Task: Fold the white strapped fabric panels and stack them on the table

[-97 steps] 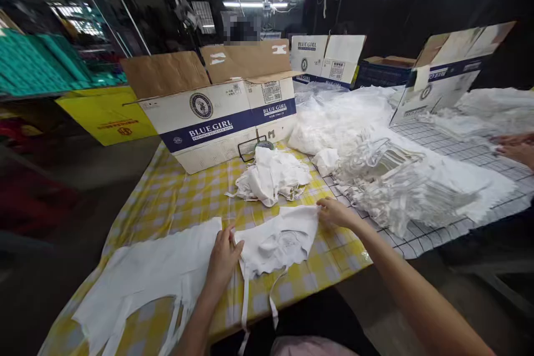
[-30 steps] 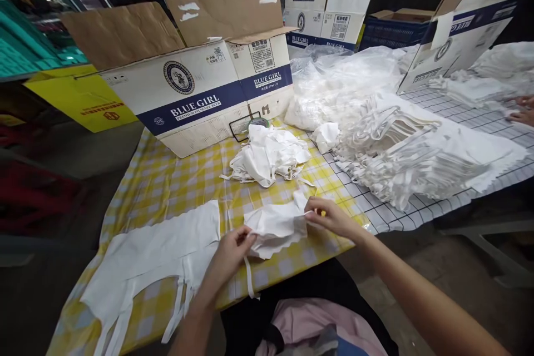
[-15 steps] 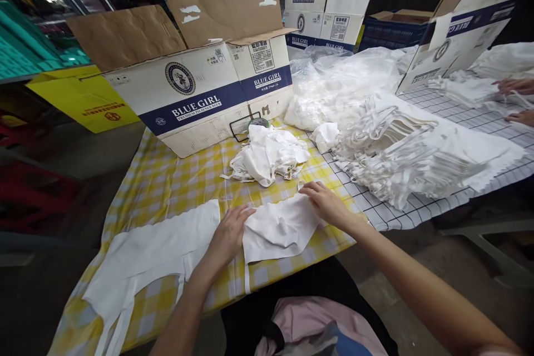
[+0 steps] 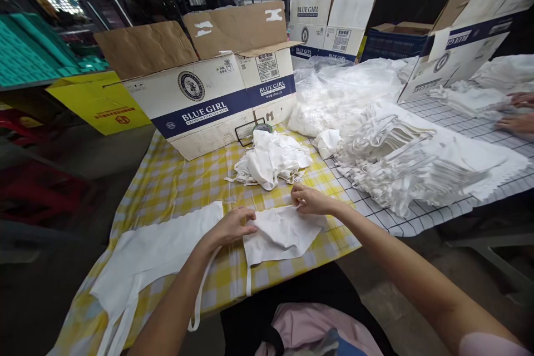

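A small white cloth garment piece (image 4: pixel 283 236) lies slightly rumpled before me, a thin strap hanging from its lower left corner. My left hand (image 4: pixel 231 227) is at its upper left corner, thumb and fingers closing on the cloth. With bent fingertips my right hand (image 4: pixel 307 200) pinches its top edge. To the left a larger white garment (image 4: pixel 167 242) with straps is spread flat, partly under my left forearm. A loose white strap (image 4: pixel 203 289) runs down from beneath my left hand; its upper end is hidden. Beyond my hands sits a crumpled heap of white pieces (image 4: pixel 271 158).
An open beer carton (image 4: pixel 217 105) stands behind the heap, with a tape roll (image 4: pixel 262 127) by it. Thick stacks of white garments (image 4: pixel 409 161) and clear plastic bags (image 4: pixel 350 89) cover the right-hand table. Another person's hands (image 4: pixel 519 114) are at the far right.
My right hand has shifted left along the cloth's top edge, its fingers now more bent. My left thumb has come into sight, and a strap now dangles below that hand. The view has tilted up slightly.
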Action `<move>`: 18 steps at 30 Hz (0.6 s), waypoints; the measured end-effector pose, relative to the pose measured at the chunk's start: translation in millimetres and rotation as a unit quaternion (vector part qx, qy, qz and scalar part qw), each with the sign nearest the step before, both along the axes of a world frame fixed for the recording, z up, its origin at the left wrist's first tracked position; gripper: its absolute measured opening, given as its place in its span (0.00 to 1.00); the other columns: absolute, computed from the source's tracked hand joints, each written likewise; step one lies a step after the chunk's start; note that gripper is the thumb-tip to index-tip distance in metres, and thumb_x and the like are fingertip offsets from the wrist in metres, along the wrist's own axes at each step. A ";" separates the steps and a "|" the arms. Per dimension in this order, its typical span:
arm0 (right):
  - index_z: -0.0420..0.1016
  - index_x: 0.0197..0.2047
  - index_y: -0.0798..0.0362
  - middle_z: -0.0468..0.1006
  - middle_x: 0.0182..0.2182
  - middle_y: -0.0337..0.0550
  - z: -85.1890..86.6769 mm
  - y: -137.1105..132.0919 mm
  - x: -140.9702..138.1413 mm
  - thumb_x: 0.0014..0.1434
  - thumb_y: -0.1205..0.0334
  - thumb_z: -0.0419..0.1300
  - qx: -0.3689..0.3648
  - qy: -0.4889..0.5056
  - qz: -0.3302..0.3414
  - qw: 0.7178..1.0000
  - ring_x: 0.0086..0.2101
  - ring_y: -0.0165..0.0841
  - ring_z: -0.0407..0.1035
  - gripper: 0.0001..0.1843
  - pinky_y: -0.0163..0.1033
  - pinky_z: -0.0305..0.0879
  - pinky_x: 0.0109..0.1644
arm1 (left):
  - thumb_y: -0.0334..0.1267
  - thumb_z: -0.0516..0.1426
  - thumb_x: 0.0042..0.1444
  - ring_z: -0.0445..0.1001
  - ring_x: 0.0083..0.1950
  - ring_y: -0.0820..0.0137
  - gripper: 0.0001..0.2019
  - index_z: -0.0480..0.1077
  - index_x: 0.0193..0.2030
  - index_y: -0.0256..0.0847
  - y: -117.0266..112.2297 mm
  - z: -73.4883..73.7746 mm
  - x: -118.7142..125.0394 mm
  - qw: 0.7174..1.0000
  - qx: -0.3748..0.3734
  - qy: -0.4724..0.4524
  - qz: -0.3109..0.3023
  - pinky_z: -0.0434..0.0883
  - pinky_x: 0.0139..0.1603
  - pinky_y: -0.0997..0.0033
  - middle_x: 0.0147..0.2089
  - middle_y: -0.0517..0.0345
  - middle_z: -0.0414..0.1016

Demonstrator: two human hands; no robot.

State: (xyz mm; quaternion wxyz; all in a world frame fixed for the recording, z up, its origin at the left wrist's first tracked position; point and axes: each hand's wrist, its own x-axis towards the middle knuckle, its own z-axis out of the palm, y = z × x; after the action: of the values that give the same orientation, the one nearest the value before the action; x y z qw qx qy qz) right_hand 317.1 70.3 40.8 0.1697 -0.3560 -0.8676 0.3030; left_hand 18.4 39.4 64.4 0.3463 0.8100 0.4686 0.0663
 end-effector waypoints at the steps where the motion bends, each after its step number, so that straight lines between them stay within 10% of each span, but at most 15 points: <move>1: 0.65 0.28 0.54 0.69 0.37 0.42 6.8 -1.5 3.2 0.45 0.74 0.57 -0.012 0.015 0.004 1.000 0.36 0.32 0.64 0.07 0.34 0.59 0.38 | 0.45 0.57 0.48 0.68 0.41 0.64 0.11 0.71 0.35 0.41 0.0 6.4 -3.3 1.000 -0.014 -0.023 0.008 0.65 0.46 0.64 0.37 0.55 0.71; 10: 0.56 0.26 0.51 0.61 0.23 0.33 77.1 -3.1 34.7 0.53 0.55 0.59 -0.136 0.220 -0.056 0.964 0.25 0.26 0.57 0.15 0.31 0.53 0.28 | 0.48 0.61 0.44 0.70 0.37 0.65 0.12 0.74 0.27 0.41 -12.3 92.2 -16.0 0.989 -0.041 -0.137 0.038 0.69 0.44 0.62 0.30 0.56 0.73; 18: 0.70 0.32 0.53 0.65 0.22 0.35 159.2 -18.4 63.8 0.53 0.57 0.61 -0.114 0.199 -0.006 0.973 0.23 0.26 0.59 0.08 0.33 0.55 0.26 | 0.45 0.57 0.51 0.68 0.34 0.67 0.11 0.72 0.30 0.38 -18.6 151.0 -43.8 0.970 0.030 -0.220 0.096 0.66 0.30 0.73 0.31 0.54 0.71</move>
State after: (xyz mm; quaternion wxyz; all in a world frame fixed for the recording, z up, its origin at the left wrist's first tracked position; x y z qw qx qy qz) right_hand 380.9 51.9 200.1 0.2990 -0.3103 -0.7740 0.4639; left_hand -25.4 20.8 215.4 0.4087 0.7366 0.4543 0.2898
